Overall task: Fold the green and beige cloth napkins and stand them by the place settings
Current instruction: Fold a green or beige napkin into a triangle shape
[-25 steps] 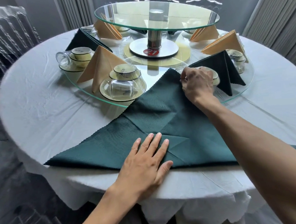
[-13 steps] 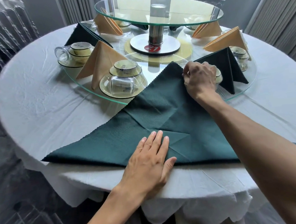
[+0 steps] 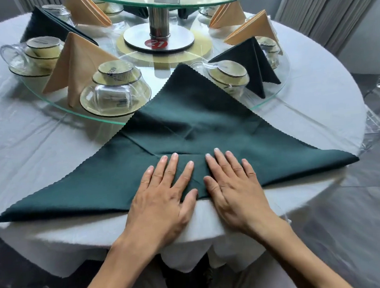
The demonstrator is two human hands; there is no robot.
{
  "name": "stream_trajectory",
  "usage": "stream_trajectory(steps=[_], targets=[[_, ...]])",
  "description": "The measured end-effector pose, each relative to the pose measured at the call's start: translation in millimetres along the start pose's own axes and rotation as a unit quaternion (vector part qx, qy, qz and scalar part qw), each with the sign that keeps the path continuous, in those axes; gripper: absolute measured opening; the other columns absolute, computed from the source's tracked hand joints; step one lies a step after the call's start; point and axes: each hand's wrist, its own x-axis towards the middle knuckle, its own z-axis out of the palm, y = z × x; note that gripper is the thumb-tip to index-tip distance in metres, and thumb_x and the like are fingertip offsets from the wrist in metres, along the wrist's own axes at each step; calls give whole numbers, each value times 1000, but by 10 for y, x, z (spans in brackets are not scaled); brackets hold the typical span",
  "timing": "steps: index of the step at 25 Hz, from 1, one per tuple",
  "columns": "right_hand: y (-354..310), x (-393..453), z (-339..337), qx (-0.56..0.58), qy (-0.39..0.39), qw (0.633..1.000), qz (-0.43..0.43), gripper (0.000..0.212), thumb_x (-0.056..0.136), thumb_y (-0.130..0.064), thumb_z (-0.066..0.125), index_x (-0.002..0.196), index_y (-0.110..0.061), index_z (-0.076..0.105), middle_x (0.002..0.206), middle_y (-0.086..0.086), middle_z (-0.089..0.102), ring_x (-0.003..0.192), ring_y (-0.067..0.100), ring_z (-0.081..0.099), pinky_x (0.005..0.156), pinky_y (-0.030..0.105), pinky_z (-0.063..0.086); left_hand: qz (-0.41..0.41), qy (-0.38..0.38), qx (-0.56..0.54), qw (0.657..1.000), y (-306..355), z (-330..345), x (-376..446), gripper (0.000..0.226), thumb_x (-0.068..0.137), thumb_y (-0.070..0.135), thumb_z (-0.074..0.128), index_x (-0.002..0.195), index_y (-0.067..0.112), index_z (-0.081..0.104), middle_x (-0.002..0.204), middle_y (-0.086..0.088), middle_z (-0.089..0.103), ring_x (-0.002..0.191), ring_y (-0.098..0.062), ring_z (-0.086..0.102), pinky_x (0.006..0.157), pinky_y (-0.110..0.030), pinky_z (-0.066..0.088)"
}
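Item 1: green napkin (image 3: 189, 121), folded to a wide triangle, lying flat on my desk (image 3: 22, 137). Its long folded edge runs along the near rim; its apex reaches up over the edge of the lower glass turntable (image 3: 53, 104), between two upturned cup-and-saucer sets (image 3: 115, 88).

Item 2: left hand (image 3: 163, 195), my left grip. Fingers straight and spread, palm down, pressing the napkin's near edge just left of centre; it has hold of nothing.

Item 3: right hand (image 3: 232, 186), my right grip. Likewise flat and spread, pressing the same edge just right of centre. The two thumbs lie near each other, a narrow strip of green cloth between them.

Item 4: standing green napkin (image 3: 253, 65), folded upright on the turntable at right, beside a cup.

Item 5: standing beige napkin (image 3: 75, 64), upright on the turntable at left. Further beige ones stand behind.

Item 6: upper glass tier (image 3: 197, 1) on a metal post.
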Motion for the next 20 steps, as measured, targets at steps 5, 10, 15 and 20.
stream_trajectory(steps=[5, 10, 15, 20], targets=[[1456, -161, -280, -15, -24, 973, 227, 58, 102, -47, 13, 156, -30, 1, 164, -7, -6, 150, 13, -6, 121, 39, -3, -15, -26, -7, 1000, 34, -54, -17, 74, 79, 62, -13, 151, 46, -13, 164, 6, -18, 150, -11, -19, 118, -32, -16], [1498, -215, -408, -60, 13, 958, 281, 60, 102, -48, 10, 157, -22, 6, 164, 0, -4, 150, 19, -7, 121, 42, -6, -7, -30, -2, 1000, 31, -52, -19, 73, 81, 62, -11, 152, 43, -11, 164, 5, -13, 150, -12, -16, 118, -32, -14], [145, -85, -146, 16, 80, 997, 10, 71, 94, -51, 7, 153, -17, 25, 163, 4, 14, 150, 22, 11, 120, 37, 6, -9, -27, -16, 999, 47, -56, -3, 74, 83, 63, -6, 154, 41, -4, 165, 4, -10, 151, -13, -13, 118, -32, -13], [-16, -98, 164, -59, 71, 996, -6, 59, 97, -44, 28, 144, -13, 47, 151, 7, 42, 139, 26, 41, 110, 41, 18, -6, -55, 17, 998, -395, -137, -155, 79, 70, 77, -30, 143, 47, -25, 156, 11, -31, 143, -6, -31, 117, -30, -18]])
